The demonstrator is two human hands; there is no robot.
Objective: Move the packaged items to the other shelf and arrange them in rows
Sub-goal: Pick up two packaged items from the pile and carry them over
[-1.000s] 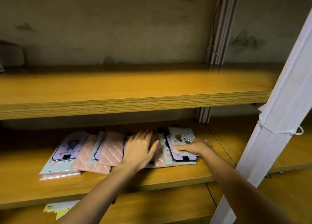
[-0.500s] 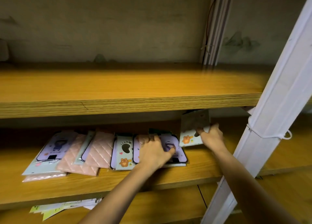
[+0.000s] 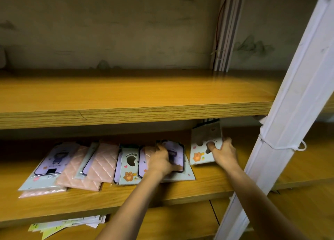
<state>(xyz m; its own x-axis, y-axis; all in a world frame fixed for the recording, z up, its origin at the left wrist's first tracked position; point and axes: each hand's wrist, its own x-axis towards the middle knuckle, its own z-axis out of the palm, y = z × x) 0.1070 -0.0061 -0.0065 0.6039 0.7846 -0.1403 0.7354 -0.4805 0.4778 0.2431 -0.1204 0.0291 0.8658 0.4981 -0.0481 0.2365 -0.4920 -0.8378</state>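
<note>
Several packaged phone cases lie overlapping on the middle shelf [image 3: 126, 198]: a lilac one [image 3: 52, 160] at the left, pink quilted ones [image 3: 101, 162], a pale green footprint pack [image 3: 129, 164]. My left hand [image 3: 161, 160] grips a lilac case pack [image 3: 176, 153] at the right end of the pile. My right hand [image 3: 223, 153] holds a pale green footprint pack [image 3: 205, 145] tilted up off the shelf, just under the upper shelf [image 3: 137, 95], which is bare wood.
A white upright post [image 3: 289, 113] with a cord tied round it stands close to my right arm. Papers [image 3: 68, 225] lie on the lowest shelf at the left. A cable bundle [image 3: 224, 31] runs up the back wall.
My right hand lifted a footprint pack off the pile to the right and now holds it a little lower and more upright. My left hand shifted right onto the lilac pack.
</note>
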